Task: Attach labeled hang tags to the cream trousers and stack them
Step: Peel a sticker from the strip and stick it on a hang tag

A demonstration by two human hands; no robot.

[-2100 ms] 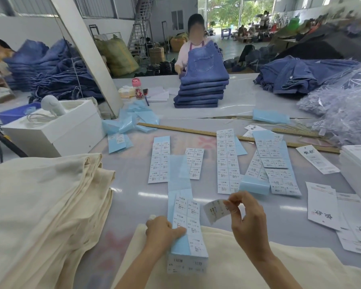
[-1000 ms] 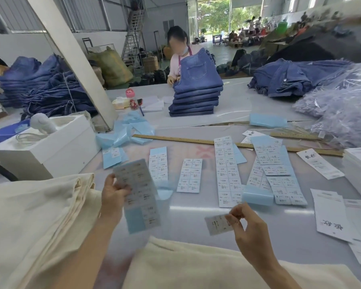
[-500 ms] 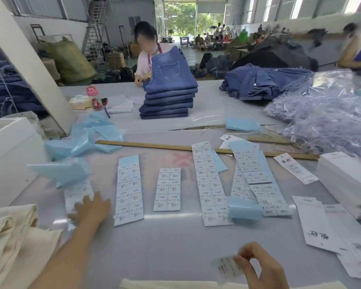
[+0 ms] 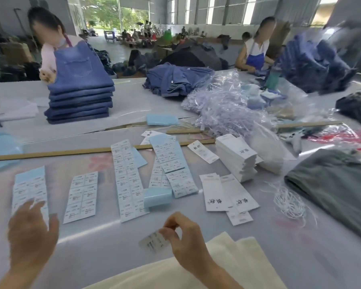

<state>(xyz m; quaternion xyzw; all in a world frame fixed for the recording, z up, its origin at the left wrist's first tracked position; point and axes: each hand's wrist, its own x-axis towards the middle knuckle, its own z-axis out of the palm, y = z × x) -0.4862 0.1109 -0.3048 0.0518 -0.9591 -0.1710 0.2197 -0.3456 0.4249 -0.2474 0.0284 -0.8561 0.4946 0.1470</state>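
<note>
Both hands differ: the right hand pinches a peeled sticker above the cream trousers at the table's near edge; the left hand, fingers spread and empty, has set its label sheet down. Next it likely sticks onto a hang tag.

Cream folded trousers lay pale and plain at the near edge of the grey-lilac table. Beyond them on that table, white label sheets with dark print sat on light blue backing. Farther back stood a stack of mid-blue denim jeans. To the right, white hang tags bore black characters, beside grey-green folded cloth.
</note>
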